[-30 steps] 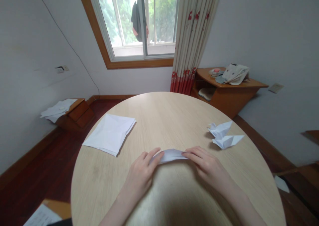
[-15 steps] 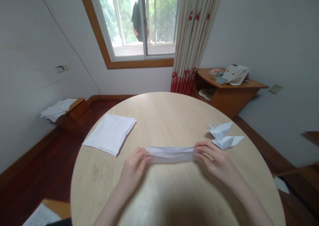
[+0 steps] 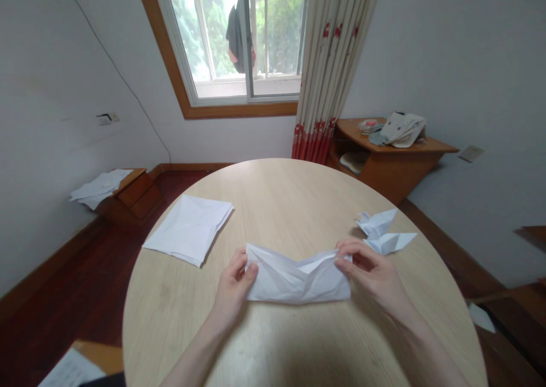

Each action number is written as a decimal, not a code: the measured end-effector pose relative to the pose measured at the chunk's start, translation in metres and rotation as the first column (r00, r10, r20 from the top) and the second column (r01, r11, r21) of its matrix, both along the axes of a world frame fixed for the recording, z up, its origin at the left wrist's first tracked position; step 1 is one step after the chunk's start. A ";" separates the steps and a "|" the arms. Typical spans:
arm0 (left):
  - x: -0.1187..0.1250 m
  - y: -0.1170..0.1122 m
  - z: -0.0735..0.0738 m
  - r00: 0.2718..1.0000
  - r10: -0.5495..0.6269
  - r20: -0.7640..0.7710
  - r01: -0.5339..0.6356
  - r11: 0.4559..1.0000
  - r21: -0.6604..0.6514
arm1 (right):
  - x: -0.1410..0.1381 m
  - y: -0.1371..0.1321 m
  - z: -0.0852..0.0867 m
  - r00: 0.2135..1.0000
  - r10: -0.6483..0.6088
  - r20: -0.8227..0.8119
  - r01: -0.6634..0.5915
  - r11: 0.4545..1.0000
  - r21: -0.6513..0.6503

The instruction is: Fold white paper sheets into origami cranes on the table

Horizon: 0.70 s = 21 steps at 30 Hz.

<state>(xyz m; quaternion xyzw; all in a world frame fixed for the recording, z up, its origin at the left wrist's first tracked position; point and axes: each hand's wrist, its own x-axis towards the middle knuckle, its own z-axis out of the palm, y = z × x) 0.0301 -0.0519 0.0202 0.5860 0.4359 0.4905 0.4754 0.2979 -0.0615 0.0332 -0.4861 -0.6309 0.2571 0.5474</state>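
Note:
A folded sheet of white paper [image 3: 294,284] stretches between my hands above the near middle of the table. Its top edge dips into a V at the centre, with crease lines running across it. My left hand [image 3: 234,279] pinches the left end, thumb on the front face. At the upper right corner, my right hand [image 3: 367,267] grips the paper between thumb and fingers. Just beyond my right hand lie two folded paper birds [image 3: 390,242] [image 3: 377,222], close together. Farther left rests a stack of white paper sheets [image 3: 190,228].
The round wooden table [image 3: 281,194] fills the middle. Beyond it are a window, a patterned curtain [image 3: 330,74] and a corner desk [image 3: 396,165] with a cloth bag [image 3: 403,128]. A small drawer cabinet [image 3: 136,194] with papers stands at the left wall.
The folded paper has tilted and opened up, now showing a taller face with a V-shaped dip. Both hands have shifted slightly, still holding its ends. The birds and the stack stay put.

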 end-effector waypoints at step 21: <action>0.002 -0.007 -0.004 0.976 -0.114 -0.186 0.122 0.992 0.035 | -0.013 -0.002 -0.009 0.953 -0.051 0.297 0.004 0.988 0.157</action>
